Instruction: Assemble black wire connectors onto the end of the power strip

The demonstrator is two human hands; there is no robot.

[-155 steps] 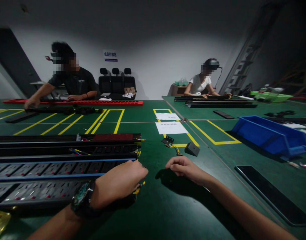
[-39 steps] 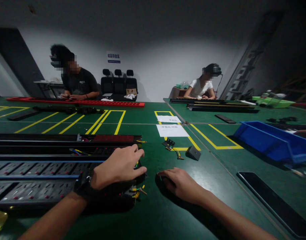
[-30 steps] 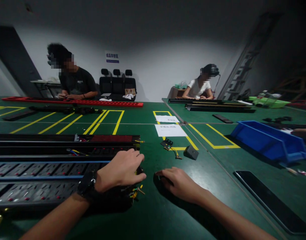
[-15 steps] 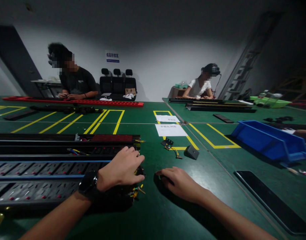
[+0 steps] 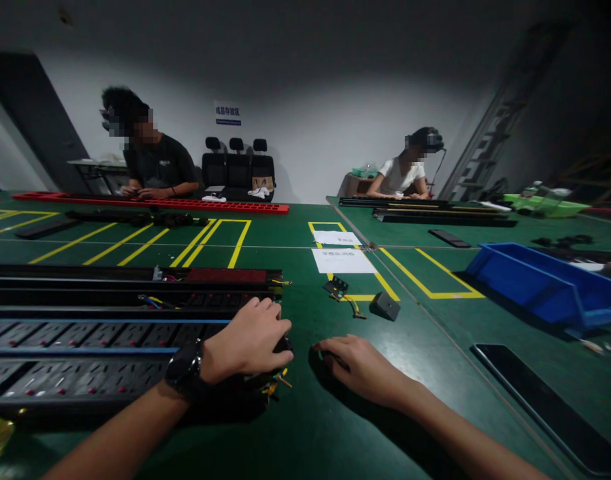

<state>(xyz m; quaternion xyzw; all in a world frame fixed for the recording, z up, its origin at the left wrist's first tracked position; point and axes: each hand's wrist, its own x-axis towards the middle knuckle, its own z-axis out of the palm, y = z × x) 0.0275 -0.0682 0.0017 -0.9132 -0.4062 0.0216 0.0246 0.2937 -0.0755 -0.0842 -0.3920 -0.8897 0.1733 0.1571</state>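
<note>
White wall at 12 o'clock: paler along its lower band, dark above. Flat dark-grey door at 10 o'clock. White rectangular sign with blue characters fixed to the wall at 11; row of three black seats with headrests below. Low brown cabinet between 1 and 2. Grey ladder-like frame, slanted, at 2. Smooth green worktop, yellow-lined, spanning 6 o'clock; light glare near 5.
</note>
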